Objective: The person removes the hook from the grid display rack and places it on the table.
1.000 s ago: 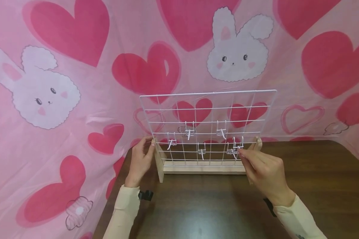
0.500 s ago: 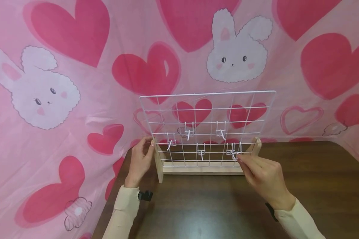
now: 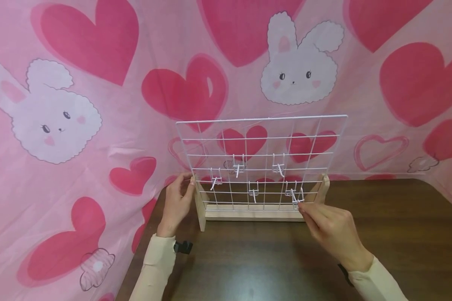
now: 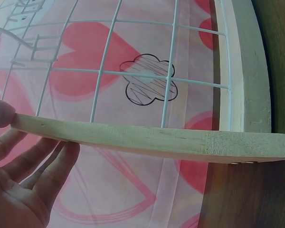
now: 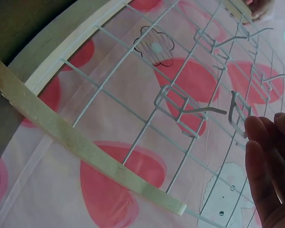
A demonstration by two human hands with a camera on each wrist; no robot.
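Note:
A white wire grid panel (image 3: 261, 119) stands upright in a pale wooden stand (image 3: 256, 214) on the table. My left hand (image 3: 176, 205) grips the stand's left upright (image 4: 133, 140), thumb on one side and fingers on the other. My right hand (image 3: 333, 228) pinches a white wire display hook (image 5: 238, 114) in front of the grid's lower right, its frame apart from the grid in the right wrist view. Several like hooks hang on the wires, among them a lower right one (image 5: 180, 111) close beside the held hook, and an upper right one (image 3: 278, 167).
The stand's right upright (image 3: 325, 188) is just beyond my right hand. A pink cloth (image 3: 116, 179) with hearts and rabbits hangs behind and left of the dark wooden table (image 3: 248, 263). A black wrist mount (image 3: 183, 246) sits at my left cuff.
My right hand has moved slightly down with the pinched hook, from the height of the lower right hook to below it. The left hand stays on the upright.

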